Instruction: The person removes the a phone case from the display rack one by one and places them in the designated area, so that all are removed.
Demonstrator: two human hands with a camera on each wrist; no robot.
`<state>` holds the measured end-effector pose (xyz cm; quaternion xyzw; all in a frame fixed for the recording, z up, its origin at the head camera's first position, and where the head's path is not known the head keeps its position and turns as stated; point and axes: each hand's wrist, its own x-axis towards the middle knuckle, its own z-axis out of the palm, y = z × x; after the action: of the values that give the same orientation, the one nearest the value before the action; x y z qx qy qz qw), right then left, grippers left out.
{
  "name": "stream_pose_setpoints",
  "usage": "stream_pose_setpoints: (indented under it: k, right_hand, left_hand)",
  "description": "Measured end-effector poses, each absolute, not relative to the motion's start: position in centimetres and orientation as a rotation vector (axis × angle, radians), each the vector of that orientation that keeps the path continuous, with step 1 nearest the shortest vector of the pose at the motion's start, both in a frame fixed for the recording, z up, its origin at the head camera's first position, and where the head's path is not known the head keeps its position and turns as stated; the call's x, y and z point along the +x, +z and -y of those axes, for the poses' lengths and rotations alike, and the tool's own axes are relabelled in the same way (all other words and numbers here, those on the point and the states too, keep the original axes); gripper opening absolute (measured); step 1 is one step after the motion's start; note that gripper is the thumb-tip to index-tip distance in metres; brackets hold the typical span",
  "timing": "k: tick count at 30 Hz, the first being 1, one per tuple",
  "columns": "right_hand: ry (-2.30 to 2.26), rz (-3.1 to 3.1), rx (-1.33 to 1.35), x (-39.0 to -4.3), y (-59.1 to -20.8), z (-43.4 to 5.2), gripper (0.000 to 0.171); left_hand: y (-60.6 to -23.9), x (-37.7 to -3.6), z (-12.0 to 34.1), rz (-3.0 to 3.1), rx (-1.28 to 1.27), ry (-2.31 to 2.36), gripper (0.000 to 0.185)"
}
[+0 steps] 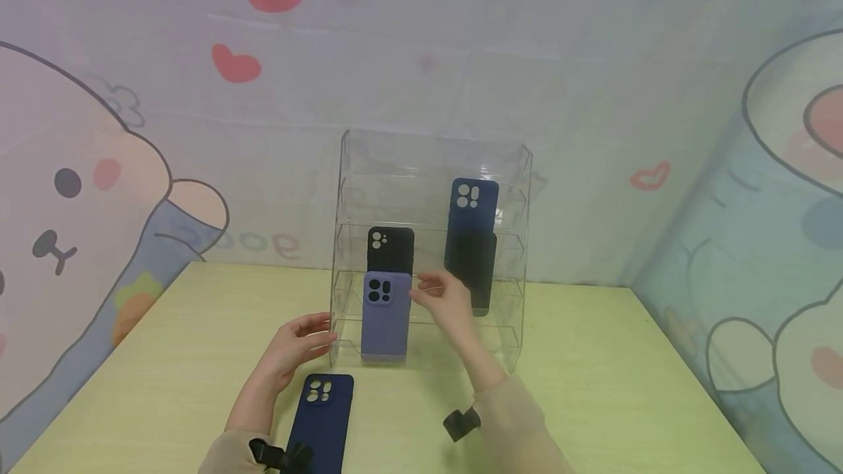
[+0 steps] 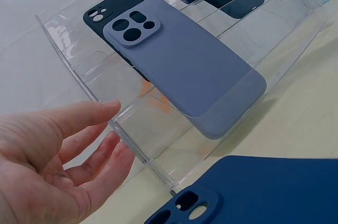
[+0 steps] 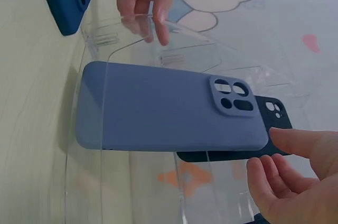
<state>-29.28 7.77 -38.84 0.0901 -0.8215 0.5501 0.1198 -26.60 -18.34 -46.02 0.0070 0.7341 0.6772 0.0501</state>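
A lavender phone case stands upright on the lowest step of a clear acrylic rack, camera cutouts at the top. My right hand hovers by its top right corner with relaxed fingers, gripping nothing. My left hand is open, and its straight fingers rest against the rack's left front edge. A black case stands one step behind the lavender one. A navy case lies flat on the table under my left wrist.
On the rack's right side stand a dark blue case and a black case below it. The rack sits on a pale green table against a cartoon-printed wall. Walls close in at left and right.
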Motion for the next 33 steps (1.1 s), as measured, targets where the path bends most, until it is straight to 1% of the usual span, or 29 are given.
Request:
stream_pose_setpoints:
  k: [6,16,24,33]
  right_hand:
    - [1.661,2.402,0.274,-30.1,-39.3,-7.6,0.031]
    - [1.665,2.417,0.248,-30.4,-39.8,-6.8,0.03]
    - [1.659,2.392,0.284,-30.6,-40.2,-6.7,0.027]
    - [1.897,2.287,0.333,-30.5,-40.6,-6.5,0.027]
  left_hand:
    - [-46.0,-26.6,18.3,-2.244,0.031,2.054,0.057]
    - [-45.9,-26.3,18.3,-2.248,0.034,2.036,0.057]
    - [-45.8,-26.2,18.4,-2.252,0.025,2.035,0.057]
    - [-45.8,-26.2,18.4,-2.248,0.019,2.031,0.057]
